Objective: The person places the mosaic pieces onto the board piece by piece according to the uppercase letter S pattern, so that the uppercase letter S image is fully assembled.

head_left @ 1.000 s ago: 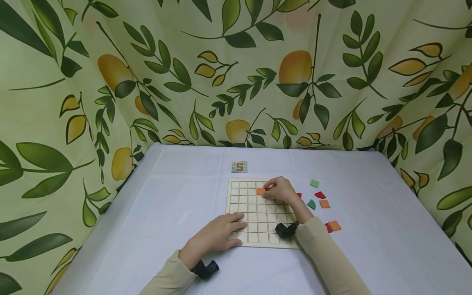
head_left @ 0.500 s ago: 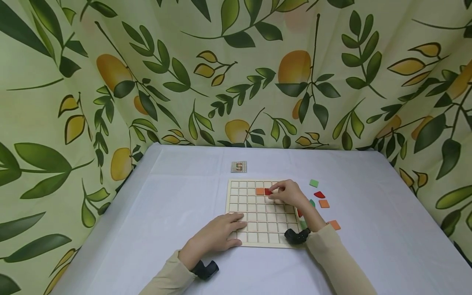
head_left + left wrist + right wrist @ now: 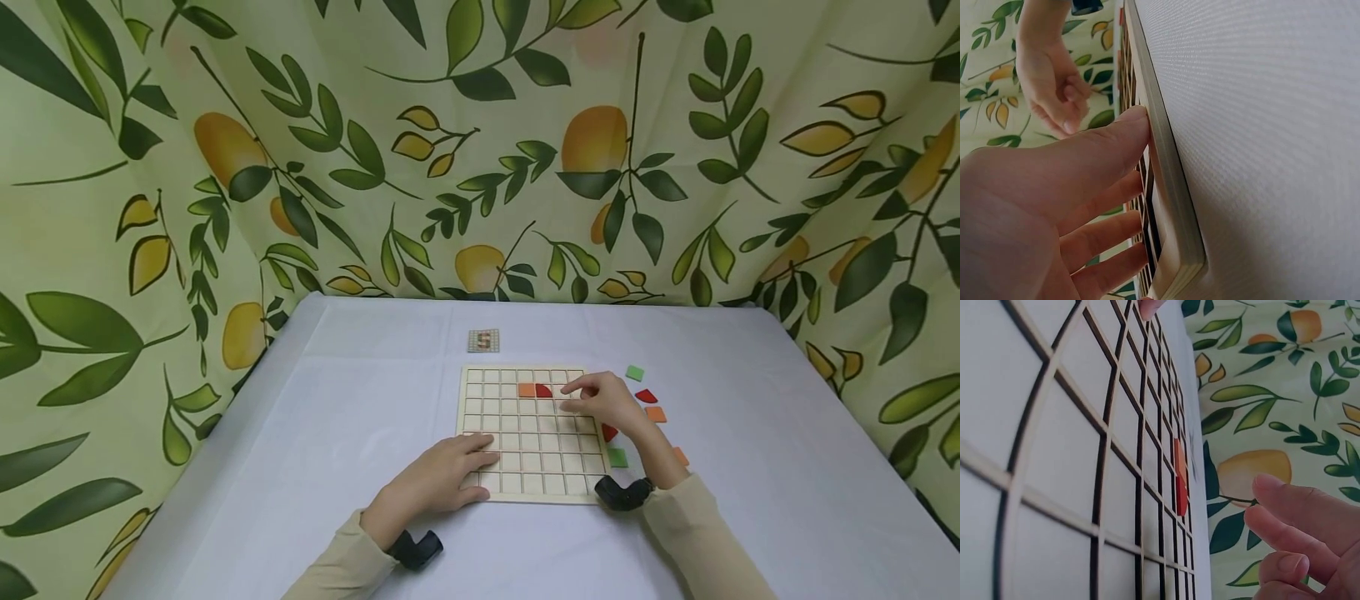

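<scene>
A wooden grid board (image 3: 528, 452) lies on the white table. In its upper rows an orange square tile (image 3: 527, 390) and a red quarter-circle tile (image 3: 543, 391) sit side by side in neighbouring cells. My left hand (image 3: 442, 473) rests on the board's left edge with fingers spread; its thumb (image 3: 1129, 128) touches the rim in the left wrist view. Over the board's right part hovers my right hand (image 3: 606, 402), just right of the red tile, with nothing between its thumb and index finger. The right wrist view shows those fingers (image 3: 1300, 512) apart and both tiles beyond them.
Right of the board lie loose tiles: a green square (image 3: 635, 373), a red quarter circle (image 3: 646, 396), an orange square (image 3: 656, 414) and several more, some partly behind my right arm. A small pattern card (image 3: 483, 340) lies behind the board. A leaf-print curtain (image 3: 420, 167) surrounds the table.
My right hand has released the red quarter-circle tile beside the orange one and drawn back to the right with its fingers parted. My left hand has stayed in place.
</scene>
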`<state>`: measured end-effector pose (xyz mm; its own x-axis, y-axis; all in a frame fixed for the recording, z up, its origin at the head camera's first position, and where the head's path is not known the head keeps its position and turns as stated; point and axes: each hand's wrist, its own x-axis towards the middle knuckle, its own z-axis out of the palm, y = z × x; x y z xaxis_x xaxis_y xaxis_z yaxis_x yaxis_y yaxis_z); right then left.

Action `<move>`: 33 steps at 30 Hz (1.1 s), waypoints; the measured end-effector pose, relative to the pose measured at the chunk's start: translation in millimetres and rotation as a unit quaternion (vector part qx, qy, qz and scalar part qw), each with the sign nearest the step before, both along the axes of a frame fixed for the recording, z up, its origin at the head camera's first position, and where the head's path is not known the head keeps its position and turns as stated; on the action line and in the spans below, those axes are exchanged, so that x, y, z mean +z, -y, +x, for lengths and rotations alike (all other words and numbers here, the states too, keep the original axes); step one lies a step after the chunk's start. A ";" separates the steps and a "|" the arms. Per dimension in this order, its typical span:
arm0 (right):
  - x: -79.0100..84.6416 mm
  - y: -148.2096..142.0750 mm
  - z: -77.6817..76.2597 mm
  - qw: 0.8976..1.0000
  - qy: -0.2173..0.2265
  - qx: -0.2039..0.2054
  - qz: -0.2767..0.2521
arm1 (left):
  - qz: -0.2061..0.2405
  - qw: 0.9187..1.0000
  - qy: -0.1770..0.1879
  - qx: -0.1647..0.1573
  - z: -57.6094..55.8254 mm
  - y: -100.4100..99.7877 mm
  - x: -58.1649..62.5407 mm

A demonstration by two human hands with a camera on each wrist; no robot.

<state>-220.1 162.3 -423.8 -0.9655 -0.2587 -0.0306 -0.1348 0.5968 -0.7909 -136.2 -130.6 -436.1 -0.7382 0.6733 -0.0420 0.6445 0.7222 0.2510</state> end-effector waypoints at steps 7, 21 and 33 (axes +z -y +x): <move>-2.7 -12.9 8.2 1.000 0.022 -0.014 -0.004 | 0.005 1.000 -0.004 0.000 -0.6 1.6 -0.5; -1.4 -32.2 20.6 0.999 0.018 -0.019 0.019 | 0.011 1.000 -0.001 0.000 0.1 0.4 0.8; -15.7 -60.6 15.3 0.998 0.009 0.056 0.029 | 0.010 1.000 0.008 0.003 -0.4 -0.8 0.1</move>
<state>-204.8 222.9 -439.5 -0.9300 -0.3616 -0.0653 -0.1892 0.6237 -0.7584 -136.6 -129.8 -435.9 -0.7418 0.6694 -0.0400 0.6359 0.7211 0.2752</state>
